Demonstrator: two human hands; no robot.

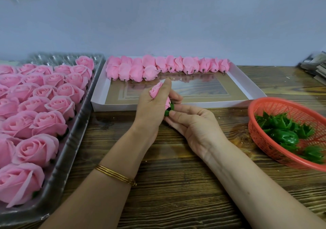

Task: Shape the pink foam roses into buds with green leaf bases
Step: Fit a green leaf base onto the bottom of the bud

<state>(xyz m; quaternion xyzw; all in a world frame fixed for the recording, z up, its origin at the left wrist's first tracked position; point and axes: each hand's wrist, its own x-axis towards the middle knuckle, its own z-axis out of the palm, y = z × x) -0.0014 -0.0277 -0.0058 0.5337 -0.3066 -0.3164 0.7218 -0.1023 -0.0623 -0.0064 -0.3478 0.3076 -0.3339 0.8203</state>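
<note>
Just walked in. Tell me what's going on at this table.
A person is assembling foam rose buds. The left hand grips a pink bud while the right hand pinches a green leaf base against its bottom end. Shaped buds lie in rows at the far side of the white box. Open roses wait in the clear tray on the left, and spare leaf bases sit in the red basket on the right.

Pink bud (156,91) was held tilted, tip up-left, w/ a green leaf base (170,109) at its lower end, prob. only partly on. Open pink roses (44,105) sat in rows at left. Finished buds (158,66) lay side by side at back. Loose leaf bases (285,131) were piled at right.
</note>
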